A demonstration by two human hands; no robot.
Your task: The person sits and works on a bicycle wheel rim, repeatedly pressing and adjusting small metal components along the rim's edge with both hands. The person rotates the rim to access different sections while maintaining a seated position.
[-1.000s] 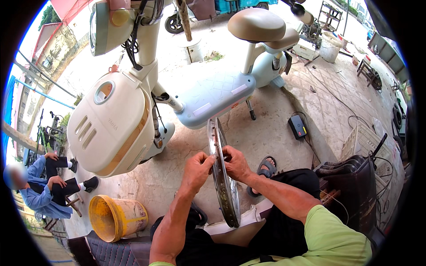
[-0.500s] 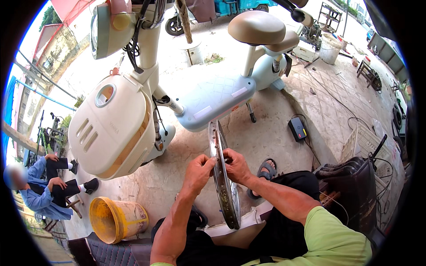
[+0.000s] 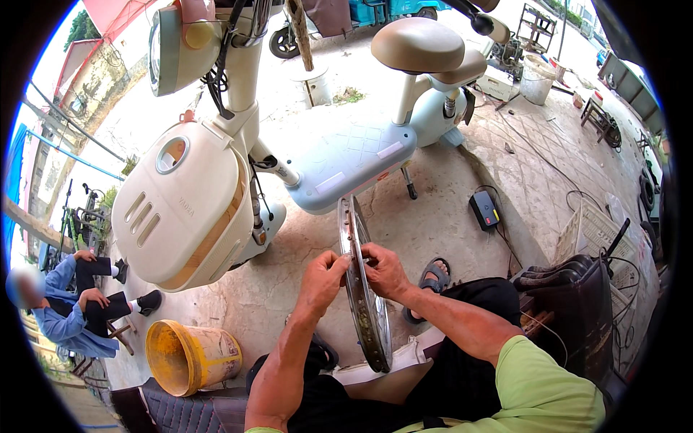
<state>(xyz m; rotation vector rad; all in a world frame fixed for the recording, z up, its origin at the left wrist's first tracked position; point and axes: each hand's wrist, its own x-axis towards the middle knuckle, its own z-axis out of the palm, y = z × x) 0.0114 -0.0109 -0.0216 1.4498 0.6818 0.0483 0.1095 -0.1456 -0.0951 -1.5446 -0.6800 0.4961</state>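
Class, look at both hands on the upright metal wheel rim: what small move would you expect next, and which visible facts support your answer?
Probably a slight turn of the wheel rim to bring its next hole under the fingertips. The left hand and right hand pinch it from opposite sides at one spot, the rim stands on edge between the knees, and holes run along its inner face. What the fingertips hold is too small to tell.

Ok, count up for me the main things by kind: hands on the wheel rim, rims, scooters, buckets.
Hands on the rim: 2, left hand and right hand
Wheel rim: 1
Scooter: 1
Yellow bucket: 1
White bucket: 1
Total: 6
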